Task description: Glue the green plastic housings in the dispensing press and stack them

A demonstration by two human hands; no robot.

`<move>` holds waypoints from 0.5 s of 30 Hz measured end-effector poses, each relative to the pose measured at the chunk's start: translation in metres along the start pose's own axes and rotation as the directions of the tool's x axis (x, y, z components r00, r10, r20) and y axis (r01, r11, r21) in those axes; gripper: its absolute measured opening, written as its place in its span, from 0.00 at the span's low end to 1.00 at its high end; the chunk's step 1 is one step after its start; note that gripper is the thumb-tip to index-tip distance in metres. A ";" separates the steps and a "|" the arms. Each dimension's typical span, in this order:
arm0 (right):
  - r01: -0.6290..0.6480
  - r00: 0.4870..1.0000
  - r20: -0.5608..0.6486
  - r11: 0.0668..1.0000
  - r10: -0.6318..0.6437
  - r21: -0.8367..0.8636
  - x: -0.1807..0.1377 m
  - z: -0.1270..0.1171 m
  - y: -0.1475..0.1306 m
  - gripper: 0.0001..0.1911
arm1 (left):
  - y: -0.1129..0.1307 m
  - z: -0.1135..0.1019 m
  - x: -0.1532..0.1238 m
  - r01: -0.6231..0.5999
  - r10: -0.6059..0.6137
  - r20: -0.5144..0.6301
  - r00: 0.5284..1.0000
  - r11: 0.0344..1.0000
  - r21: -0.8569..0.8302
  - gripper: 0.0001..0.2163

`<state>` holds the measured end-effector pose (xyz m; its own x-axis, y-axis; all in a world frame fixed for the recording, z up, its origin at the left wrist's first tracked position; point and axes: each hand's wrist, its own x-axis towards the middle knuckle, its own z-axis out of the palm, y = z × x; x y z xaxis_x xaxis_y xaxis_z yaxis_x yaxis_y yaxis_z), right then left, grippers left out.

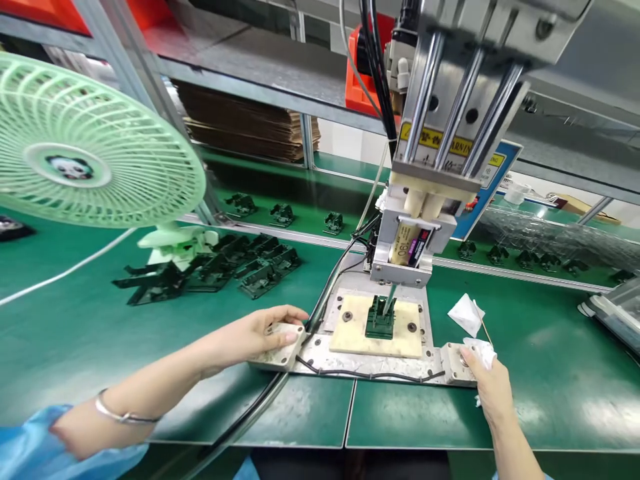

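My left hand (274,333) is wrapped over a white button box (280,357) at the left end of a metal base plate, thumb on top. My right hand (487,383) has its thumb on the button of a matching button box (455,367) at the right end. A crumpled white tissue (483,350) is tucked in its fingers, with a thin stick beside it. Between them a dark green plastic part (381,319) sits on a cream fixture block (345,340). The dispensing machine's needle (390,299), under a glue cartridge (406,243), reaches down to the part.
Several dark plastic parts (260,263) lie in a cluster on the left, behind it a green fan (100,143). Single parts (333,223) are spaced along the belt at the back. A folded white tissue (466,315) lies right of the fixture. Black cables (250,413) cross the table edge.
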<state>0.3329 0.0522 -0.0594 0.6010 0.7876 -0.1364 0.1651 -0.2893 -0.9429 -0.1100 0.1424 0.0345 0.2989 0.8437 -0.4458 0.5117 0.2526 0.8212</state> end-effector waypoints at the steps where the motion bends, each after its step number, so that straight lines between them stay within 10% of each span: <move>1: -0.005 1.000 -0.009 1.000 0.005 0.002 0.001 0.000 0.002 0.36 | 0.005 -0.002 0.001 0.003 -0.003 -0.010 1.000 1.000 0.014 0.37; 10: 0.080 0.995 -0.065 0.997 -0.078 0.024 0.002 0.001 0.011 0.36 | 0.062 -0.002 0.059 -0.308 0.279 -0.186 0.942 0.939 -0.153 0.29; 15: 0.088 0.994 -0.071 0.996 -0.087 0.004 0.001 0.000 0.008 0.36 | 0.048 -0.002 0.088 -0.292 0.275 -0.098 0.956 0.915 -0.277 0.28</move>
<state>0.3349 0.0507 -0.0675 0.6382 0.7692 -0.0317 0.2142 -0.2170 -0.9524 -0.0604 0.2297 0.0350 0.3476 0.9230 -0.1652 0.1581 0.1159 0.9806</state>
